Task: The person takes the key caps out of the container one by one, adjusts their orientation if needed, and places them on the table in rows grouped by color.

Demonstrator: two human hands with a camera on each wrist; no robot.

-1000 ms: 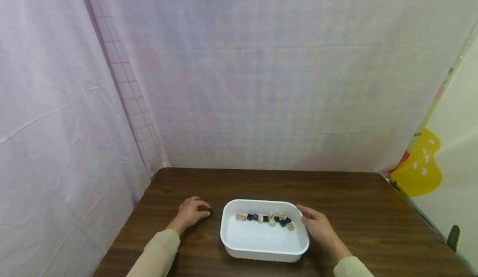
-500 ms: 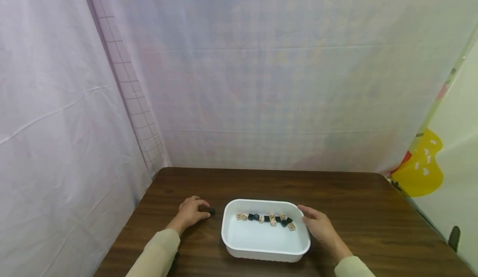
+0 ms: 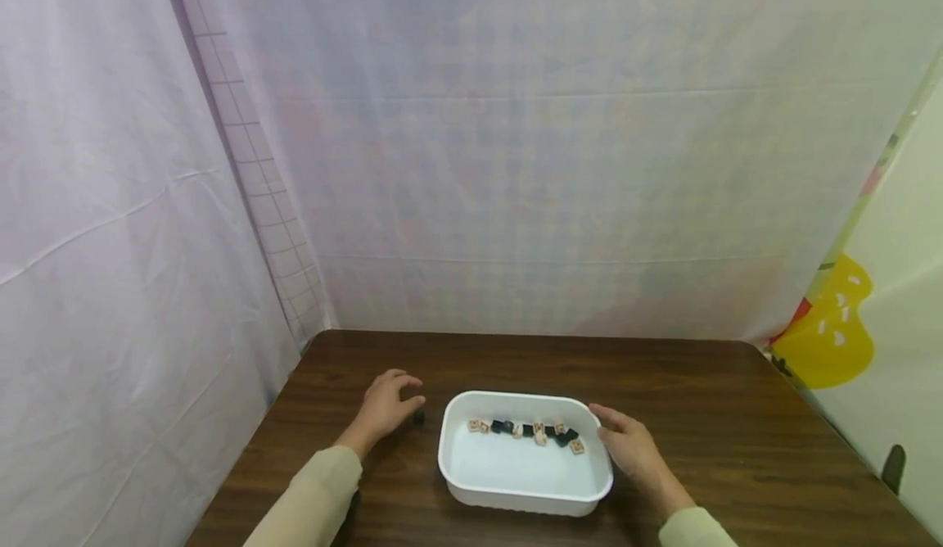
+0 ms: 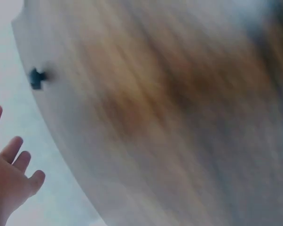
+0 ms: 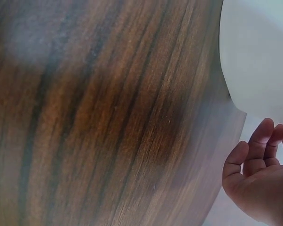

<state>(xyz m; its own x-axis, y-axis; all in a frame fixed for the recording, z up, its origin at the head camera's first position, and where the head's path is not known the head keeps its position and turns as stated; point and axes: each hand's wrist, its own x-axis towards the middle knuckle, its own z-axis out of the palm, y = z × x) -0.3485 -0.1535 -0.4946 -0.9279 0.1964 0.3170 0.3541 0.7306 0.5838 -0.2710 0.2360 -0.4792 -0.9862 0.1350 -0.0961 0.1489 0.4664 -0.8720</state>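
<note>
My left hand (image 3: 387, 404) is over the table, thumb and fingers spread and holding nothing. Just below its fingertips lies a small black block-like piece (image 3: 419, 418) on the wood. The left wrist view, blurred, also shows this black piece (image 4: 37, 78), apart from the fingers. A white rectangular tray (image 3: 526, 496) stands in front of me. At its right rim is my right hand (image 3: 629, 450), gripping the edge with thumb and fingers. Inside, along the far side, lie several small square pieces, some black (image 3: 528, 431), some beige (image 3: 577, 447) with square markings.
The dark wood-grain table (image 3: 685, 400) extends around the tray. A pale curtain (image 3: 530, 162) hangs behind its far edge, another (image 3: 133, 244) along the left. At right hangs a white sheet with a yellow print (image 3: 828, 334).
My left hand has lifted and moved slightly away and to the right, leaving the black piece on the table. The right hand keeps its hold on the tray.
</note>
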